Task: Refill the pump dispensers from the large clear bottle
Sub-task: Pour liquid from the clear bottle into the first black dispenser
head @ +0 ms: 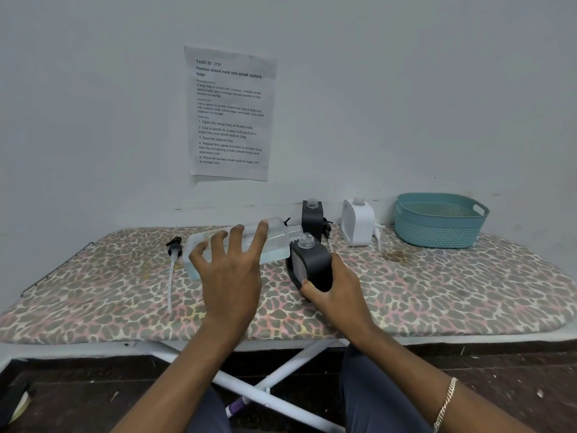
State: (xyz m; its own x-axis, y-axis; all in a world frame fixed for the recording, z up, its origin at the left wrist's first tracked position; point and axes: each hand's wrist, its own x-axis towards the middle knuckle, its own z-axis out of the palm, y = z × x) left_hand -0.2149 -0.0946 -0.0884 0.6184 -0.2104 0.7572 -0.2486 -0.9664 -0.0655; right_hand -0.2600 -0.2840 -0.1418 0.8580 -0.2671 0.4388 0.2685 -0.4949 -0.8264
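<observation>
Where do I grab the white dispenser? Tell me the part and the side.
Probably grip the white dispenser round its mid-body, coming from the near side: it stands upright with an open neck, flanked by the rear black dispenser and the teal basket.

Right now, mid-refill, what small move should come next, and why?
Likely nudge the large clear bottle rightward so its mouth sits over the neck of the black dispenser: the bottle lies nearly level, its mouth just short of that open neck.

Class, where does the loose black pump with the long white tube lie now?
In the head view, the pump lies on the leopard-print cover, far left, just beside the large clear bottle in the left hand.
</observation>
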